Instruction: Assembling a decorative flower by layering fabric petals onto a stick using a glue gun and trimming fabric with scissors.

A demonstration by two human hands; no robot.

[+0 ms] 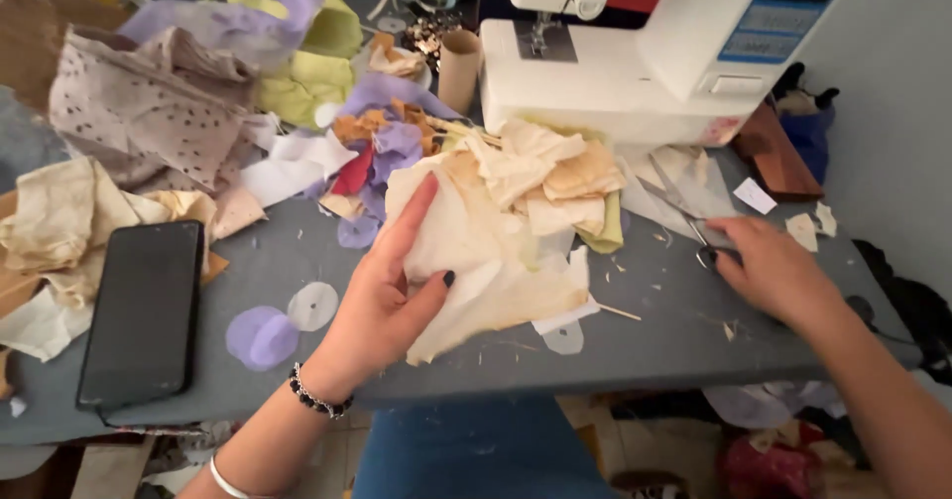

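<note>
My left hand holds a cream, stained piece of fabric just above the grey table, thumb on top and fingers behind it. More cream and tan fabric pieces lie heaped just beyond it. My right hand rests on the table at the right, its fingers on the handles of a pair of scissors whose blades point away toward the sewing machine.
A white sewing machine stands at the back right. A black phone lies at the left. Purple, yellow-green and spotted beige scraps cover the back left. Round cut-outs lie near the front edge. A cardboard tube stands by the machine.
</note>
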